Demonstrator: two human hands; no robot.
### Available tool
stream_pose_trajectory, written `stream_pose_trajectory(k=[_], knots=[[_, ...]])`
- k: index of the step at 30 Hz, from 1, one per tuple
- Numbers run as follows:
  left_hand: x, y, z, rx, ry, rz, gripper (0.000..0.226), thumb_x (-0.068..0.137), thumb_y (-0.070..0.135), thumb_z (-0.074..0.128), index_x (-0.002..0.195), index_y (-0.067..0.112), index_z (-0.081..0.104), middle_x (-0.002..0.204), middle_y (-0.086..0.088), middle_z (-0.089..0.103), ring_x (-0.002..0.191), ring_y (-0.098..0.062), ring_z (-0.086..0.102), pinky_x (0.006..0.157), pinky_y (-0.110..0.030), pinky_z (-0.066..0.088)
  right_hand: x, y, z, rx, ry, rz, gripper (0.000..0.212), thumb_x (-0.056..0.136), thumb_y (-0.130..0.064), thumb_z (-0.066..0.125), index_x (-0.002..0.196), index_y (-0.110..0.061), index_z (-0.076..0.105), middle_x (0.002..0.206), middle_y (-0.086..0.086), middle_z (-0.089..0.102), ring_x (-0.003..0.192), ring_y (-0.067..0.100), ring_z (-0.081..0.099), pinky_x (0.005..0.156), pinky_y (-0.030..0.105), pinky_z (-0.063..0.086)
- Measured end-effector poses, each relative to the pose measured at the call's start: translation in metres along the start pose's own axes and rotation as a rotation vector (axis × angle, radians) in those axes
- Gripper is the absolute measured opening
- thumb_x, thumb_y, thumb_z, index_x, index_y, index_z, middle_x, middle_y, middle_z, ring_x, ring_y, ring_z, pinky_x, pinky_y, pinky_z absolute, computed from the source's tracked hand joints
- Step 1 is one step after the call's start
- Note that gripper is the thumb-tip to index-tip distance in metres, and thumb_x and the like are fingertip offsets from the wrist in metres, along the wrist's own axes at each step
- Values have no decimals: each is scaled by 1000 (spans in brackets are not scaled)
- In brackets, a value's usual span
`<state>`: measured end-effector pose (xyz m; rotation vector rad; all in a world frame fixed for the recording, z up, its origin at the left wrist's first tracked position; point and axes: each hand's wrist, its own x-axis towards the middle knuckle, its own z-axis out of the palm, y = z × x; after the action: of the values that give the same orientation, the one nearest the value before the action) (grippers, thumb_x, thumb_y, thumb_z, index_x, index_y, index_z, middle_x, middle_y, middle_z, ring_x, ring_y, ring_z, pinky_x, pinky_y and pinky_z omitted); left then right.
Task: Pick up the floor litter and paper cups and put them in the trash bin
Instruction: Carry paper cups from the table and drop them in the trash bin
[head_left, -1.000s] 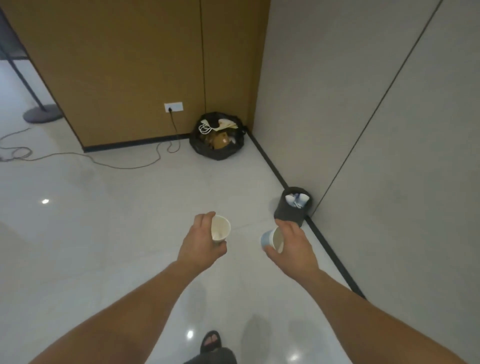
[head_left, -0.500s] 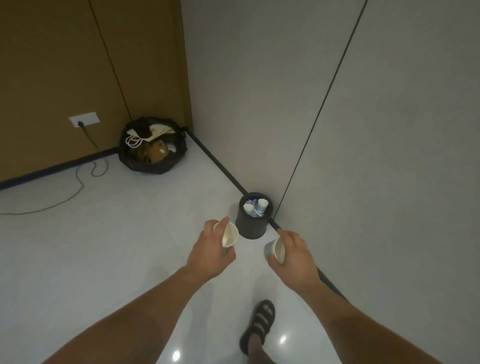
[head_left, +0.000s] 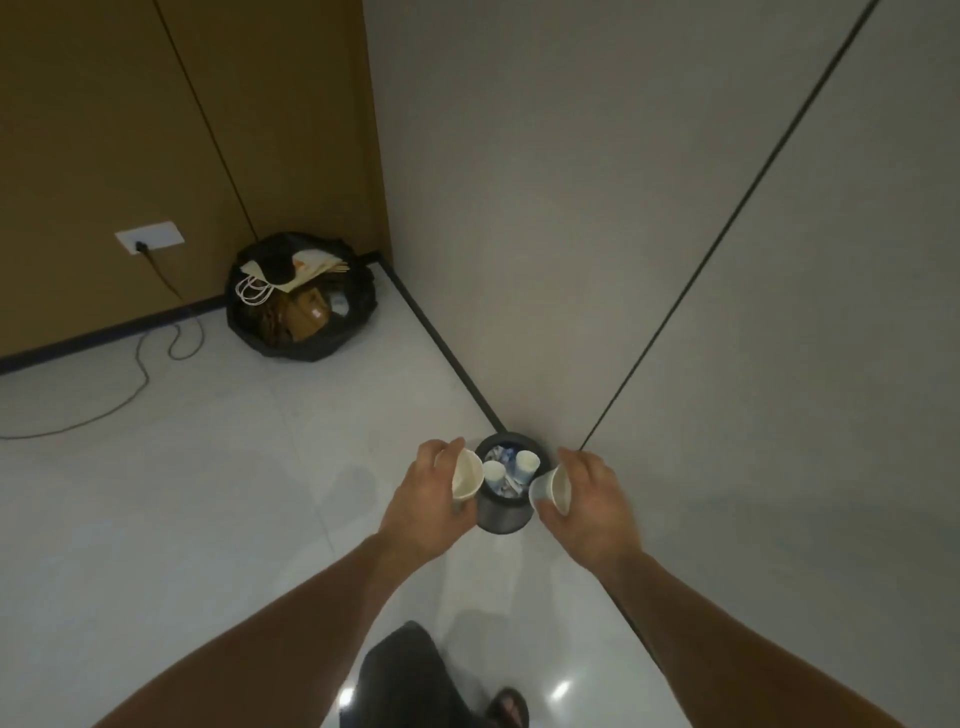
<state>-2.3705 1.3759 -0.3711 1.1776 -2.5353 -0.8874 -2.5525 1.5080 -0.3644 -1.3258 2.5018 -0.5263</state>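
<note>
My left grip (head_left: 426, 499) is curled round a white paper cup (head_left: 466, 474); my right grip (head_left: 592, 499) clamps a second paper cup (head_left: 551, 489), tilted on its side. Each cup hangs just beside the rim of the dark trash bin (head_left: 501, 517), one on either flank; the bin stands on the floor (head_left: 208, 493) against the wall and holds discarded cups (head_left: 527, 461); a black rubbish bag (head_left: 358, 306) sits well apart in the corner.

Left hand (head_left: 426, 499) and right hand (head_left: 597, 499) out front.
Each grips one: cream cup (head_left: 466, 474) left, white cup (head_left: 551, 489) right.
</note>
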Motion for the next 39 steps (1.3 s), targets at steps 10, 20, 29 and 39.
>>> stream_pose_trajectory(k=[10,20,29,39], knots=[[172,-56,75,-87,-145,-93,82,76,37,75,141,31,26,140,6,32,117,-14,44,91,-22,41,157,45,66,-30,-144,146,70,85,-49,64,144,-21,38,141,2,44,124,19,45,102,27,39],[299,-150,250,-94,-169,-85,73,81,29,72,142,23,34,140,-5,32,118,-24,47,84,-22,45,314,158,231,-65,-255,178,67,86,-40,69,142,-18,38,136,3,48,124,21,47,98,34,49],[342,-214,413,-71,-155,-198,70,74,27,76,136,18,43,133,-7,43,122,-26,40,97,-38,45,367,256,387,-257,-341,-39,72,83,-41,71,141,-12,40,137,10,49,124,27,47,97,36,48],[317,-253,477,332,-321,-71,79,83,55,54,150,21,26,158,-13,18,146,-37,6,114,-58,14,332,301,444,-294,-385,-72,99,80,-53,68,154,-11,18,160,13,20,147,33,18,113,51,31]])
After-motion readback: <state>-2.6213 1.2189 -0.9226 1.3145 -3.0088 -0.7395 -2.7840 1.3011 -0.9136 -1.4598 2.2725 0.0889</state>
